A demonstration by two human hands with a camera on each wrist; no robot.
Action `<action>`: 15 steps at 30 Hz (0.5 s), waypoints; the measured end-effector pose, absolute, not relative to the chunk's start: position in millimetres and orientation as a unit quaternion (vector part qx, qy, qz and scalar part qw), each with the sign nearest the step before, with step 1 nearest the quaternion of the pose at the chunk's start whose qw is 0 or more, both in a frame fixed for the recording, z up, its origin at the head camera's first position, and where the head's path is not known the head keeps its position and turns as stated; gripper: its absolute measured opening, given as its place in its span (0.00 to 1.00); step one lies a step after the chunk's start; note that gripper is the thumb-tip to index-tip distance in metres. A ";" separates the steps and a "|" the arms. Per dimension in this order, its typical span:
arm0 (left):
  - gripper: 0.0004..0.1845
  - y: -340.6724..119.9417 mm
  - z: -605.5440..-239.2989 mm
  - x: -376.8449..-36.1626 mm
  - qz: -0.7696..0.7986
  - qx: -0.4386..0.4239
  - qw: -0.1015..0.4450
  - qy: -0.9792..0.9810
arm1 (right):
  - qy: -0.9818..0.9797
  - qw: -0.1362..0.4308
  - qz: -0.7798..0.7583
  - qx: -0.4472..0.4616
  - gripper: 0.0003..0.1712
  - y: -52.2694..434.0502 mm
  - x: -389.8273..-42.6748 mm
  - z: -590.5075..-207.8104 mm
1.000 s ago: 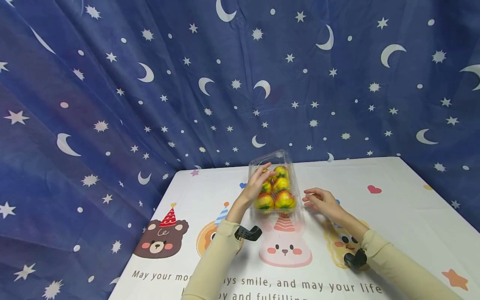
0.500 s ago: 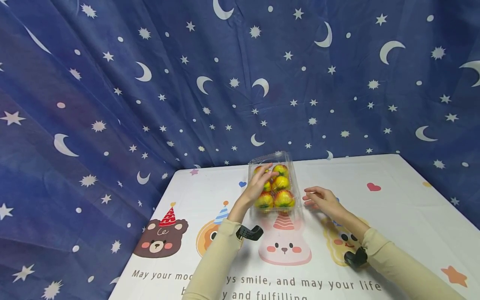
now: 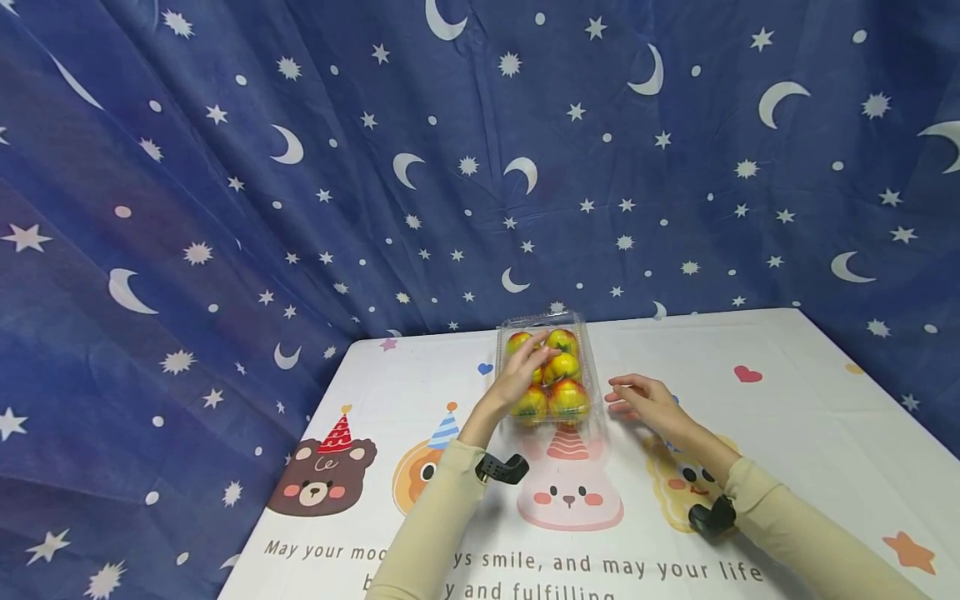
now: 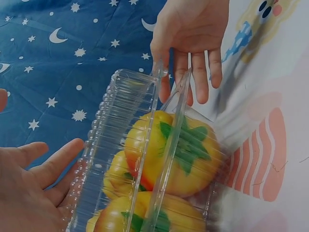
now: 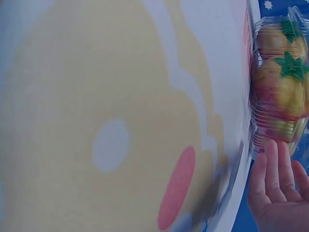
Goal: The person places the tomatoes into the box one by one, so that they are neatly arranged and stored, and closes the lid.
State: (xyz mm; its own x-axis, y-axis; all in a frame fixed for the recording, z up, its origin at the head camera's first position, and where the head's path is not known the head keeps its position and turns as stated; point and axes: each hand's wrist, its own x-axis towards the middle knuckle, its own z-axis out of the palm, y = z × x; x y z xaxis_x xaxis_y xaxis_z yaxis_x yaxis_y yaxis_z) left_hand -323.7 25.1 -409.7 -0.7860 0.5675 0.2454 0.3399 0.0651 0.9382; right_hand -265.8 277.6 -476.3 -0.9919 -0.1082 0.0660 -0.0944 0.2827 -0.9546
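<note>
Clear plastic clamshell box of yellow-red toy tomatoes sits on the printed tablecloth between both hands. Left hand lies on top of the lid, fingers straight, gripping nothing. Right hand just beside the box's right edge, fingers loosely extended, holding nothing.

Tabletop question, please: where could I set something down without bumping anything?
The right side of the table, beyond the right hand, is bare. It is crowded mid-table, where the left hand rests on the clear fruit box.
</note>
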 end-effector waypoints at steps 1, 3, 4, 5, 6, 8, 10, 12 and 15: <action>0.27 26.2 -414.2 -326.6 0.608 0.312 0.093 0.724 | 0.799 0.005 -0.597 -0.063 0.28 277.4 -265.8 -476.2; 0.28 27.6 -419.9 -329.5 0.609 0.311 0.093 0.724 | 0.798 0.007 -0.599 -0.061 0.28 277.0 -265.5 -476.1; 0.28 28.2 -421.8 -330.5 0.608 0.312 0.093 0.724 | 0.797 0.008 -0.601 -0.061 0.28 276.7 -265.3 -475.9; 0.28 28.6 -423.1 -330.7 0.608 0.313 0.095 0.724 | 0.796 0.009 -0.602 -0.060 0.28 276.3 -265.0 -475.7; 0.28 29.0 -424.1 -331.0 0.608 0.314 0.096 0.723 | 0.797 0.010 -0.601 -0.062 0.28 276.0 -264.6 -475.2; 0.28 29.1 -424.7 -330.3 0.609 0.316 0.100 0.721 | 0.795 0.011 -0.603 -0.065 0.28 275.1 -263.8 -474.6; 0.28 29.3 -424.8 -329.5 0.610 0.317 0.100 0.719 | 0.792 0.012 -0.606 -0.067 0.28 274.3 -263.1 -474.0; 0.28 29.4 -425.0 -329.2 0.609 0.315 0.100 0.721 | 0.787 0.018 -0.614 -0.064 0.28 274.0 -262.5 -473.9; 0.28 29.6 -425.6 -328.8 0.607 0.312 0.101 0.724 | 0.775 0.035 -0.630 -0.048 0.29 273.5 -262.5 -475.1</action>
State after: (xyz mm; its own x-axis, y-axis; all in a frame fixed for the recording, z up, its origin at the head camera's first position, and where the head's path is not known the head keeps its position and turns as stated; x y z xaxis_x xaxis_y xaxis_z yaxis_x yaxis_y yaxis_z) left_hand -328.8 29.6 -425.6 -0.7854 0.5738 0.2320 0.3288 0.0693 0.9418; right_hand -262.5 273.5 -475.1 -0.9931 -0.1175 0.0063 -0.0301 0.2025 -0.9788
